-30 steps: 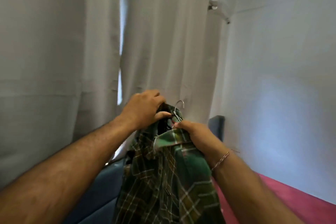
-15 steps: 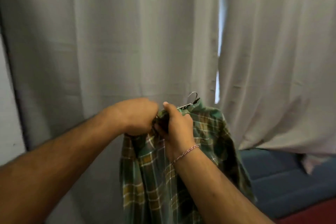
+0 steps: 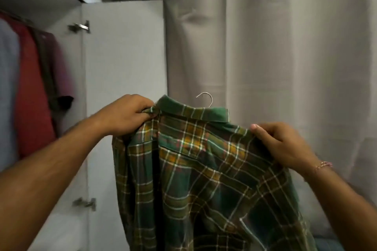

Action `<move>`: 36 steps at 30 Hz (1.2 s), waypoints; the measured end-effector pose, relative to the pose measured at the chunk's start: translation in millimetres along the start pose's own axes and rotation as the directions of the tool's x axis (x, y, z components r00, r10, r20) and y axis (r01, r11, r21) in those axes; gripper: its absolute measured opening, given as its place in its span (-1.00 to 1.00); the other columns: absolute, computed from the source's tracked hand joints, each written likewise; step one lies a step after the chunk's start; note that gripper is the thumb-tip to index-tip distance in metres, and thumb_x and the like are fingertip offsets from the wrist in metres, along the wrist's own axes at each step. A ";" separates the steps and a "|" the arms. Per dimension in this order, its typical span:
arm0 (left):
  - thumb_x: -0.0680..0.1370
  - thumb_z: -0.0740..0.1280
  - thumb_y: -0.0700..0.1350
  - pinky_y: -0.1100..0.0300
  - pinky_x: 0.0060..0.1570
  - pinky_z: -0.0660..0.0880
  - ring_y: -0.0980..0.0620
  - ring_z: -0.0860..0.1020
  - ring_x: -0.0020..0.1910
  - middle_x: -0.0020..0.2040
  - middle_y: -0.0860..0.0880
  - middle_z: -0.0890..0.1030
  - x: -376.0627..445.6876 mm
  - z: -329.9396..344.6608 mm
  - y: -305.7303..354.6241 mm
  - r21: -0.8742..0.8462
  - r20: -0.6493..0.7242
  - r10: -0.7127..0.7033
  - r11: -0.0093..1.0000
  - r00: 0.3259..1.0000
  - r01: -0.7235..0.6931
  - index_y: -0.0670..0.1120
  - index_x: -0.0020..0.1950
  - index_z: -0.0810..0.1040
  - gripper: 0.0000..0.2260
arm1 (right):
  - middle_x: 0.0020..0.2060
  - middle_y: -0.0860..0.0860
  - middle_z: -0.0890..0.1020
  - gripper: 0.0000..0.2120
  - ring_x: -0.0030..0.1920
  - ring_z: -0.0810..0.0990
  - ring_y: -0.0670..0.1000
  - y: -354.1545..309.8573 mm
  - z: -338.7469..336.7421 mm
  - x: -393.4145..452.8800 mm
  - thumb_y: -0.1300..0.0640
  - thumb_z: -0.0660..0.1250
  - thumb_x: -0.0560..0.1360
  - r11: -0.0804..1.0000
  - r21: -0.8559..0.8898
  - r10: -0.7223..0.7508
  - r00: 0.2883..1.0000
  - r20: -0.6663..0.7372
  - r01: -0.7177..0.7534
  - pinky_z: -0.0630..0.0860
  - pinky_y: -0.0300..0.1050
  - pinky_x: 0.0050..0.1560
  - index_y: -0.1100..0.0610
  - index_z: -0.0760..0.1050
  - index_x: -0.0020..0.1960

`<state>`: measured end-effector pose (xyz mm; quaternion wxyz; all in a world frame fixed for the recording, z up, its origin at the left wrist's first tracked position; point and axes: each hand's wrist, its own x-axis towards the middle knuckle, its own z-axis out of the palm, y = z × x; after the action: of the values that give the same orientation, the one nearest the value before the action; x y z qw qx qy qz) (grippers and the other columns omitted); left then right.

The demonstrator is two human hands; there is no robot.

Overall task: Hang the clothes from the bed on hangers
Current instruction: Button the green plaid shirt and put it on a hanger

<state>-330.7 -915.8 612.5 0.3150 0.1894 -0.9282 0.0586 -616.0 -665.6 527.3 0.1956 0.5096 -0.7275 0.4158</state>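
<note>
shirt: one green plaid shirt (image 3: 204, 169), held up in front of the person between both hands, in front of the curtain and just right of the open wardrobe door; its lower part runs out of view at the bottom.
shirt, handling: soft, light woven cloth by the look of it; it sags and folds between the hands, so it likely will not keep its shape unless carried by the hanger inside.
hanger: one, mostly hidden inside the shirt; only its metal hook (image 3: 207, 99) shows, standing up behind the collar (image 3: 195, 115).
hanger, handling: thin wire, probably stiff and light; the hook looks the best place to take hold when the shirt goes onto a rail, while the shoulders suit straightening the cloth.
left hand: (image 3: 126, 116) fingers curled, pinching the cloth at the left end of the collar.
right hand: (image 3: 283, 144) fingers curled round the shirt's right shoulder, thumb on top.
bracelet: one thin cord (image 3: 323, 165) on the right wrist.
door: one pale wardrobe door (image 3: 124, 57), open, with two metal hinges (image 3: 80, 26) on its left edge, one high and one low.
hung clothes: inside the wardrobe at far left, about four blurred garments (image 3: 30, 98), grey-blue, red, dark and purple; the exact count is hard to tell.
curtain: grey curtain (image 3: 285, 57) fills the background on the right, hanging in folds.
task, judged: shirt looks to be on its hanger; hanging it in the wardrobe not yet done.
</note>
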 end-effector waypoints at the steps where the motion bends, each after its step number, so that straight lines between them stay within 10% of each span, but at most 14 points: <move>1: 0.65 0.30 -0.06 0.00 -0.16 0.56 0.17 0.59 -0.25 -0.27 0.14 0.64 -10.9 -15.8 -24.0 0.014 -0.026 -0.030 0.999 0.999 0.030 0.00 -0.15 0.64 -0.79 | -0.21 -0.10 0.71 -0.65 -0.15 0.68 -0.09 -17.2 11.5 12.0 -0.19 0.17 0.62 0.994 0.077 -0.077 0.994 0.080 0.071 0.65 0.02 -0.05 -0.05 0.67 -0.04; 9: 0.53 0.24 0.24 -0.05 0.01 0.61 -0.04 0.70 0.00 -0.06 0.01 0.74 -99.1 -110.9 -158.2 0.065 -0.077 -0.256 0.963 0.964 0.261 -0.03 0.00 0.68 -0.60 | -0.15 -0.18 0.75 -0.84 -0.11 0.73 -0.15 -159.7 118.7 86.3 0.16 0.42 0.57 0.767 0.491 -0.411 0.904 -0.118 0.413 0.64 -0.28 -0.07 -0.09 0.72 -0.02; 14: 0.65 0.21 -0.01 0.02 0.03 0.51 -0.22 0.60 0.15 0.21 -0.22 0.64 -135.5 -142.8 -204.6 0.508 -0.098 -0.505 0.716 0.858 0.479 -0.10 0.22 0.54 -0.75 | -0.17 -0.31 0.71 -0.84 -0.10 0.68 -0.22 -257.6 191.1 123.4 0.13 0.45 0.57 0.737 0.408 -0.521 0.837 -0.167 0.539 0.61 -0.29 -0.02 -0.14 0.71 -0.01; 26: 0.62 0.33 0.08 -0.02 0.22 0.54 -0.07 0.56 0.25 0.40 -0.06 0.54 -155.2 -246.0 -276.0 0.535 -0.497 -0.546 0.420 0.675 0.733 0.03 0.48 0.41 -0.57 | -0.11 -0.20 0.68 -0.81 -0.12 0.60 -0.13 -411.9 282.0 214.9 0.07 0.34 0.62 0.627 0.387 -0.633 0.732 -0.252 0.676 0.52 -0.20 -0.02 -0.10 0.69 0.13; 32: 0.56 0.36 0.02 -0.17 0.46 0.37 -0.14 0.25 0.56 0.66 -0.06 0.11 -129.3 -250.7 -297.0 0.708 -0.487 -0.377 0.357 0.788 0.609 0.12 0.69 -0.17 -0.13 | -0.14 -0.10 0.68 -0.82 -0.21 0.59 -0.09 -493.2 309.2 259.4 0.05 0.29 0.63 0.627 0.365 -0.628 0.724 -0.286 0.688 0.63 -0.10 -0.09 -0.07 0.67 0.12; 36: 0.55 0.38 0.12 -0.29 0.54 0.19 -0.13 0.04 0.65 0.70 0.01 -0.15 -109.6 -257.1 -335.4 0.797 -0.336 -0.504 0.297 0.795 0.525 0.14 0.68 -0.23 -0.07 | -0.17 -0.05 0.68 -0.85 -0.22 0.61 0.00 -543.8 327.6 283.0 0.09 0.32 0.57 0.650 0.349 -0.589 0.738 -0.330 0.675 0.67 0.02 -0.10 -0.02 0.68 -0.02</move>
<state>24.2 -1131.7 746.7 0.1875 0.6059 -0.6543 0.4119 -193.2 -1166.2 759.1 0.2734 0.7208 -0.3652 0.5219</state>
